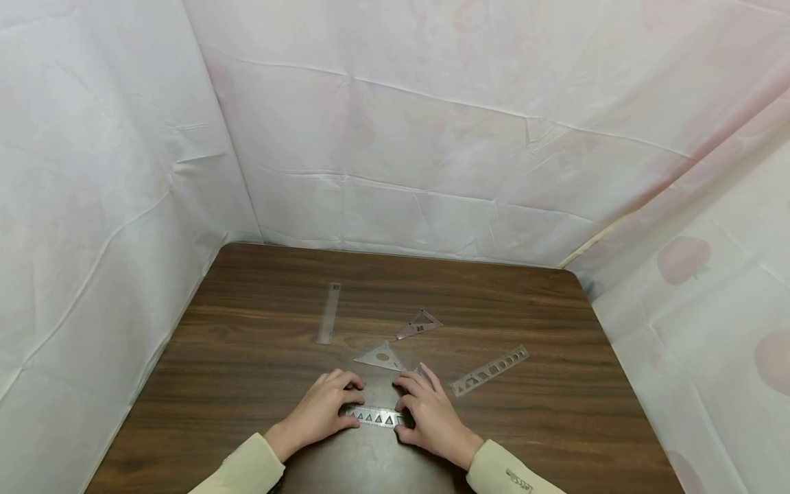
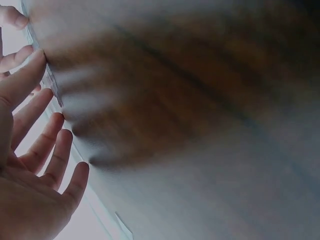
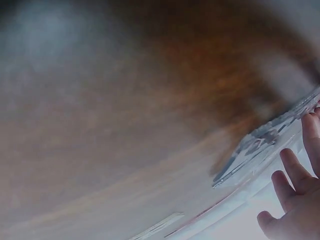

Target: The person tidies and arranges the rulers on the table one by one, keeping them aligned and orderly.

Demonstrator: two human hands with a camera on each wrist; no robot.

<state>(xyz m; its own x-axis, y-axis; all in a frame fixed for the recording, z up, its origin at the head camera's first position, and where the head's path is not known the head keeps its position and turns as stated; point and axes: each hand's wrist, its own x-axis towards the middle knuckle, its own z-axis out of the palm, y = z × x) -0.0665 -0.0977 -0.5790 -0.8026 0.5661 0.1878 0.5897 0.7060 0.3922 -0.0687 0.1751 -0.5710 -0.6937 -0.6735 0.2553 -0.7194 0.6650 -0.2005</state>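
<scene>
A clear stencil ruler [image 1: 373, 416] with a row of triangular cutouts lies crosswise near the front of the table. My left hand [image 1: 326, 406] pinches its left end between thumb and index finger. At the opposite end, the thumb and index finger of my right hand [image 1: 430, 415] grip the ruler and cover that tip. In the left wrist view, the other fingers [image 2: 50, 135] stay spread with tips at the tabletop. A clear set square [image 1: 375, 356] with a round hole lies just beyond the right fingertips. Something bluish [image 1: 419, 371] shows partly behind those fingers.
The brown wooden table [image 1: 247, 329] also bears a plain clear ruler [image 1: 330, 315] at the back left. A pinkish set square [image 1: 412, 330] lies past the clear one. Another stencil ruler [image 1: 490, 371] slants at the right. White curtains [image 1: 395, 137] enclose the table's back and sides.
</scene>
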